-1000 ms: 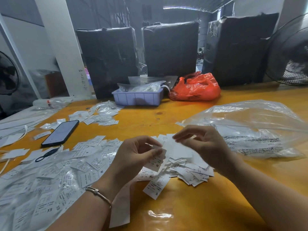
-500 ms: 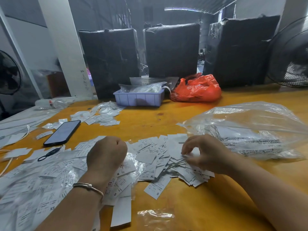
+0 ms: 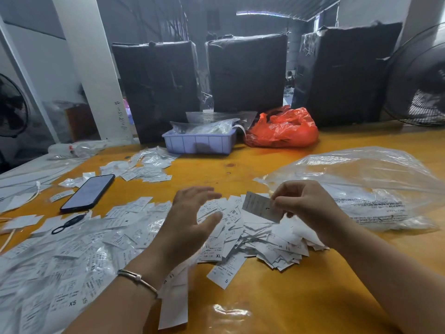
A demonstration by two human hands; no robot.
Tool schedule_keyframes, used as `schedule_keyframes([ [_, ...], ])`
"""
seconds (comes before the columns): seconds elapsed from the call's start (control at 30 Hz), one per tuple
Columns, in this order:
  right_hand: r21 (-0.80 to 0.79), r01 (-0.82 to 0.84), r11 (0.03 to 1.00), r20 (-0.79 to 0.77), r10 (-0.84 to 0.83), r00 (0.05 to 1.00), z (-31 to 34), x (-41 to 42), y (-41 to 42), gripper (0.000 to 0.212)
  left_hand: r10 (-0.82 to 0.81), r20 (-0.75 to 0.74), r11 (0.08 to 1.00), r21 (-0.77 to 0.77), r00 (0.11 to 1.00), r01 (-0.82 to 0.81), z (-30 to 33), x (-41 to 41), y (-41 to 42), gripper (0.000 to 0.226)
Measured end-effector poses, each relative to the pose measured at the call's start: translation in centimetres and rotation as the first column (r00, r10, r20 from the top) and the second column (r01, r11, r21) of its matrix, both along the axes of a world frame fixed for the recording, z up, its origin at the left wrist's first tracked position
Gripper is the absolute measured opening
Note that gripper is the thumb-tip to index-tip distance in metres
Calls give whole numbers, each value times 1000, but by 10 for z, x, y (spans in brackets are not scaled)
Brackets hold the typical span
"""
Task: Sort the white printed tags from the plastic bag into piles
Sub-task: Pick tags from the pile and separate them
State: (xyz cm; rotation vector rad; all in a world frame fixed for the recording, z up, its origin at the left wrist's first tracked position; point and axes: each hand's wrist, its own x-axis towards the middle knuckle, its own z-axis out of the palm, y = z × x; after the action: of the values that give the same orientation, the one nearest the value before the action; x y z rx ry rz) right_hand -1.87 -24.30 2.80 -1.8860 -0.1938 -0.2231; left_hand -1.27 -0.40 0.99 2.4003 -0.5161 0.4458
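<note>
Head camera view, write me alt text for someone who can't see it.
A person's right hand pinches one white printed tag marked L above a heap of tags on a yellow table, while the open left hand hovers beside it. A clear plastic bag lies to the right, a phone to the left.

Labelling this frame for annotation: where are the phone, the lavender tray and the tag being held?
phone [image 3: 88, 193], head view, middle of its screen.
lavender tray [image 3: 199, 143], head view, front wall.
held tag [image 3: 258, 206], head view, printed face.
</note>
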Motion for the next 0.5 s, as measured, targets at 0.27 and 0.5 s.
schedule_keyframes([
  [0.27,188,-272,944,-86,292,952,-5,-9,17,11,-232,-202,935,-316,951,161,7,-13,-14,53],
  [0.5,42,-256,966,9,256,967,-5,-12,18,7,-299,-183,876,-442,937,193,10,-16,-14,7],
])
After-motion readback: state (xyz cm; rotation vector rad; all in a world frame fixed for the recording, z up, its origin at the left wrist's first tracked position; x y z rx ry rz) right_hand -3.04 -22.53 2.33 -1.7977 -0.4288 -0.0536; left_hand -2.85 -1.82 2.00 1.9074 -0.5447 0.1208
